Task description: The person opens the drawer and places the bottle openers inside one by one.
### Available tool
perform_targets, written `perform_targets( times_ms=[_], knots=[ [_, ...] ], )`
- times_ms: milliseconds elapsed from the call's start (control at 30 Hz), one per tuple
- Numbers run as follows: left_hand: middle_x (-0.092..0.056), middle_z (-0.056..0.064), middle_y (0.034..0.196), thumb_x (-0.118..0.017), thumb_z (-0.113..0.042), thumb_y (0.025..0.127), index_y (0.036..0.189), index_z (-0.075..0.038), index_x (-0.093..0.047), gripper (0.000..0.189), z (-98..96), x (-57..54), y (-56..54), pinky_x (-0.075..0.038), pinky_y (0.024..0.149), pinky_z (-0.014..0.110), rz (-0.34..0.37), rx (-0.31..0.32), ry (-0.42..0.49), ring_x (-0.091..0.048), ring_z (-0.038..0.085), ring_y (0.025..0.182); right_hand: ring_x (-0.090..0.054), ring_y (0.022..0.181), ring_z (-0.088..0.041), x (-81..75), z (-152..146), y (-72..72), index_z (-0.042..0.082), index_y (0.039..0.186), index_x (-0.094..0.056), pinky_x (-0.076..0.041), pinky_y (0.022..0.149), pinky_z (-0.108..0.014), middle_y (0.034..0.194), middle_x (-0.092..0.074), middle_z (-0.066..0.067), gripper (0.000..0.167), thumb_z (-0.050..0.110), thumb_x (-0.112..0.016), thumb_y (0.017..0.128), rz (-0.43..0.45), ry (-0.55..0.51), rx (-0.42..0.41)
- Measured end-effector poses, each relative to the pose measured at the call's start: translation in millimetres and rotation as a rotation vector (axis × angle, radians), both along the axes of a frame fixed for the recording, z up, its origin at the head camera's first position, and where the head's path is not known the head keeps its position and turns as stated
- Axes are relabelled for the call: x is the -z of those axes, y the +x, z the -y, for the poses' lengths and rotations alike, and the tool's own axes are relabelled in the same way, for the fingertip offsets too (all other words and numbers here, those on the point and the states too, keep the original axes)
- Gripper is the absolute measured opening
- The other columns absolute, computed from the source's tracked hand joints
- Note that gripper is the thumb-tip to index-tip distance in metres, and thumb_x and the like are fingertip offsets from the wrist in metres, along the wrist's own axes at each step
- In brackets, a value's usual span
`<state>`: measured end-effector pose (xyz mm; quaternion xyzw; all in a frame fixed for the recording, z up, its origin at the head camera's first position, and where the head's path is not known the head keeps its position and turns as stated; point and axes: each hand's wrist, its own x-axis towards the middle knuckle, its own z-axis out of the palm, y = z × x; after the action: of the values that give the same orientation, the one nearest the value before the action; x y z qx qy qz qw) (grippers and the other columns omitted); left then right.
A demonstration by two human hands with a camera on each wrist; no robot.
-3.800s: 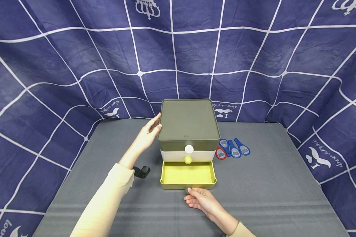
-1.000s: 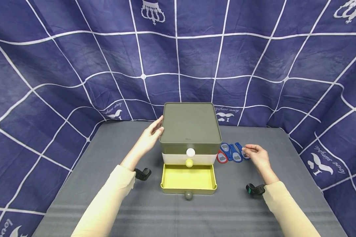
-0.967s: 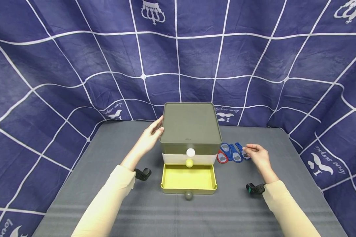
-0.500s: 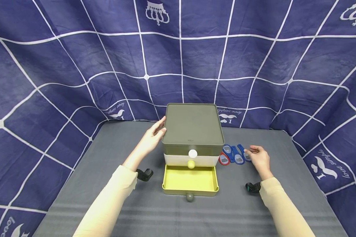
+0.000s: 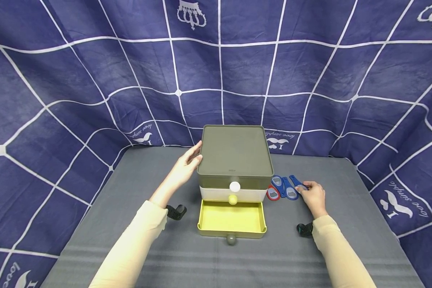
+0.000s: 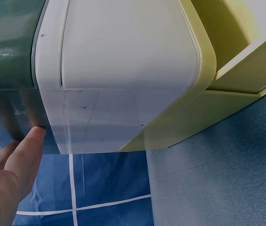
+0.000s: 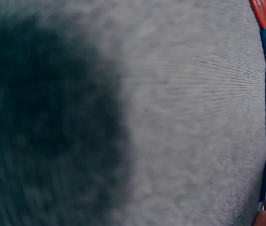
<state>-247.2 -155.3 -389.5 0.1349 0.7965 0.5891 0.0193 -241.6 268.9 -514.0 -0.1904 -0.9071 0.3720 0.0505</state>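
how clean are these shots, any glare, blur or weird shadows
Head view: evenly lit and mostly sharp, even the small openers read clearly; left wrist view: a pale glare streak on the dark green box, plus what looks like a reflection of the left hand; right wrist view: a big blurry dark patch fills the left, source unclear.

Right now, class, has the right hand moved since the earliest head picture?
Yes. Judged against the drawer unit, the right hand has moved rightward and farther away, from the knob of the open drawer to the rightmost blue bottle opener.
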Motion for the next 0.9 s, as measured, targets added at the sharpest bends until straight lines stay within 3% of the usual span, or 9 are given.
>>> perform_targets(
  times_ms=[400, 567, 733, 800, 900],
  knots=[
    [-0.031, 0.018, 0.159, -0.045, -0.014, 0.105, 0.156, -0.01, -0.029, 0.053, -0.3, -2.0, 2.2, -0.035, 0.117, 0.047, 0.001, 0.003, 0.0, -0.034, 0.033, 0.145, -0.036, 0.122, -0.051, 1.5, 3.0, -2.7, -0.011, 0.127, -0.055, -0.03, 0.104, -0.058, 0.125, -0.05, -0.036, 0.047, 0.014, -0.069, 0.089, 0.028, 0.032, 0.06],
    [-0.031, 0.019, 0.159, -0.045, -0.014, 0.105, 0.156, -0.01, -0.029, 0.053, 0.0, -1.6, 1.7, -0.036, 0.116, 0.047, 0.008, 0.0, 0.0, -0.035, 0.034, 0.145, -0.04, 0.118, -0.047, 2.4, 2.8, -1.7, -0.01, 0.126, -0.055, -0.034, 0.103, -0.057, 0.119, -0.05, -0.033, 0.048, 0.014, -0.071, 0.087, 0.015, -0.004, 0.109],
    [-0.031, 0.019, 0.159, -0.045, -0.013, 0.105, 0.156, -0.009, -0.029, 0.053, -0.1, -1.3, 0.6, -0.036, 0.116, 0.047, 0.004, 0.003, 0.001, -0.036, 0.035, 0.144, -0.049, 0.116, -0.048, 2.1, -1.8, 1.6, -0.009, 0.123, -0.059, -0.039, 0.1, -0.056, 0.122, -0.059, -0.033, 0.044, 0.015, -0.071, 0.087, -0.014, -0.013, 0.106],
    [-0.031, 0.019, 0.159, -0.045, -0.012, 0.105, 0.156, -0.009, -0.028, 0.053, -0.1, -1.5, 0.4, -0.035, 0.116, 0.047, 0.002, 0.005, 0.005, -0.035, 0.035, 0.144, -0.058, 0.107, -0.042, 1.1, -4.9, 2.8, -0.008, 0.119, -0.063, -0.047, 0.09, -0.05, 0.115, -0.066, -0.029, 0.038, 0.016, -0.069, 0.089, -0.035, -0.01, 0.1],
    [-0.031, 0.019, 0.159, -0.045, -0.012, 0.105, 0.156, -0.008, -0.028, 0.053, 0.5, -1.6, 0.4, -0.034, 0.117, 0.046, 0.003, 0.003, 0.007, -0.035, 0.034, 0.145, -0.065, 0.077, -0.017, -2.1, -10.6, 5.3, -0.007, 0.113, -0.068, -0.048, 0.07, -0.03, 0.086, -0.076, -0.012, 0.031, 0.018, -0.065, 0.094, -0.049, -0.061, 0.095]
  ],
)
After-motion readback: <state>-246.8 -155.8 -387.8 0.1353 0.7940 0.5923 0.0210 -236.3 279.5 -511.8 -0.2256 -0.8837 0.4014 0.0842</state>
